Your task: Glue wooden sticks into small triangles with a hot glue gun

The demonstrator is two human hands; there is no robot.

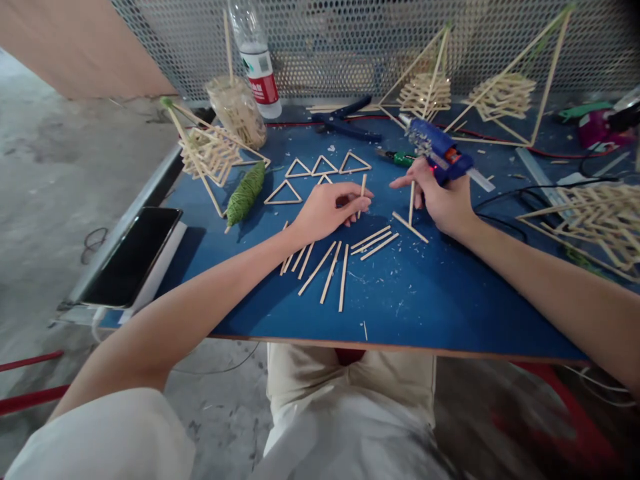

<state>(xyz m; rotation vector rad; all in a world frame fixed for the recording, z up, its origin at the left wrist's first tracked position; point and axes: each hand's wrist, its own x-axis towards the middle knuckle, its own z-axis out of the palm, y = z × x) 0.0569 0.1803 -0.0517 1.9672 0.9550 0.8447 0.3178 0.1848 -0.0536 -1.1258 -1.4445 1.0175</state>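
Observation:
In the head view my left hand pinches a short wooden stick upright between thumb and fingers. My right hand is closed around a blue hot glue gun, its nozzle pointing up and left, the grip mostly hidden by the hand. The index finger reaches out to the left. Just below it, one stick meets another loose stick in a T shape; whether they are joined I cannot tell. Several loose sticks lie nearer the table edge. Small stick triangles lie beyond my left hand.
Green twine and a phone are at the left. Behind stand a jar of sticks, a water bottle, blue pliers and green-handled cutters. Stick frames line the back; black cables run right.

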